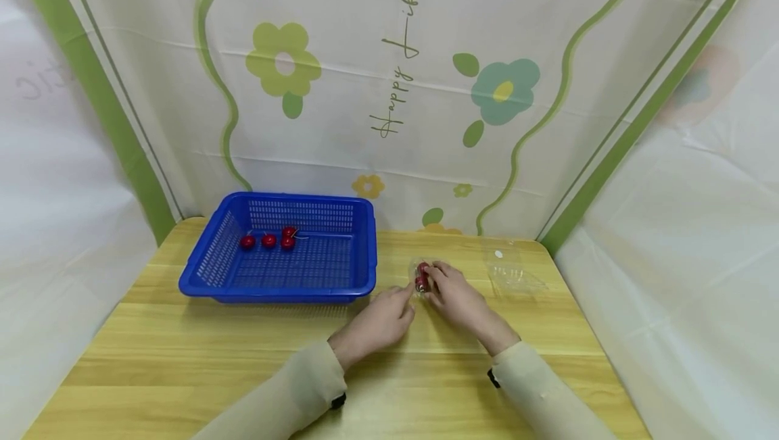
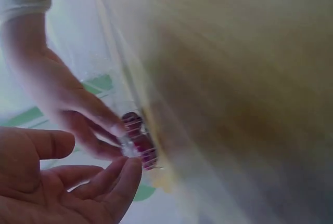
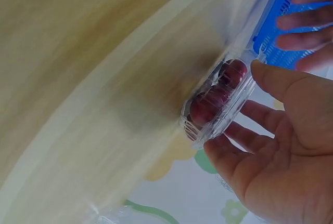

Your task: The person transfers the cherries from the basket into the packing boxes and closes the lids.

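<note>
A small clear plastic box (image 3: 229, 116) with dark red cherries (image 3: 208, 105) inside stands on the table, right of the blue basket. My right hand (image 1: 458, 299) grips this box, its thumb at one end and fingers at the other in the right wrist view. My left hand (image 1: 379, 318) is at the box's left side. Its fingers (image 2: 127, 182) are loosely bent with nothing held in them, and the fingertips are at or very near the box; contact is hard to tell. Several red cherries (image 1: 268, 240) with stems lie in the blue basket (image 1: 201, 284).
Another clear plastic container (image 1: 517, 281), lid raised, sits at the table's back right. The wooden table (image 1: 402, 393) meets a white flowered curtain (image 1: 365, 88) at the back, with white fabric on both sides.
</note>
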`<state>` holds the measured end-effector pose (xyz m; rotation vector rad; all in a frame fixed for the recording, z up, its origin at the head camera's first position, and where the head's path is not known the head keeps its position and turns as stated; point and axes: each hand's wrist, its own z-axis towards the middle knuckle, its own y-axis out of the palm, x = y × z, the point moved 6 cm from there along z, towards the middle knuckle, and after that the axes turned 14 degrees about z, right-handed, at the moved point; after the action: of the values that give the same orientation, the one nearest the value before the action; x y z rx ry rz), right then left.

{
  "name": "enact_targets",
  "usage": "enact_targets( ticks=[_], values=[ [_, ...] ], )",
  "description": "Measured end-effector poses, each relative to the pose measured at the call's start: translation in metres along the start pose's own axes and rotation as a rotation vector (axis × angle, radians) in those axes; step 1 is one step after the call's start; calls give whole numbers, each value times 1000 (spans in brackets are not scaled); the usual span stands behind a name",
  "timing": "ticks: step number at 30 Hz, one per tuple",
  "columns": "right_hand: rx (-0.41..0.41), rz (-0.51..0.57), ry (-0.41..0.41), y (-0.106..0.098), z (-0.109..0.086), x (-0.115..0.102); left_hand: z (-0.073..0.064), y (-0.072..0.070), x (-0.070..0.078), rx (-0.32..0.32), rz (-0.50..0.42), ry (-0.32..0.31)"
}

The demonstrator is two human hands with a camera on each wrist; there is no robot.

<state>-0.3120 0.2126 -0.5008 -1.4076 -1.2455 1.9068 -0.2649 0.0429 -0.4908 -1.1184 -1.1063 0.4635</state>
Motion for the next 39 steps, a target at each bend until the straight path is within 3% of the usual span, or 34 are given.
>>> enact_targets(
  ticks=[10, 15, 18, 22, 31, 34, 39],
  values=[
    [9, -5, 20, -5, 10, 5, -16, -31, 6, 257, 156, 129],
    [11, 9, 10, -8, 17, 6, -23, -49, -2, 348, 271, 183],
    [0, 23, 28, -8, 21, 8, -28, -58, -12, 377, 327, 178],
    [-17, 34, 70, -8, 26, 11, -34, -68, -30, 376, 376, 149],
    [-33, 48, 96, -9, 40, 13, -52, -69, -68, 233, 423, 51],
    [-33, 45, 97, -9, 44, 14, -56, -67, -73, 208, 458, 53],
    [-34, 48, 100, -9, 52, 16, -58, -66, -73, 246, 549, 115]
  ],
)
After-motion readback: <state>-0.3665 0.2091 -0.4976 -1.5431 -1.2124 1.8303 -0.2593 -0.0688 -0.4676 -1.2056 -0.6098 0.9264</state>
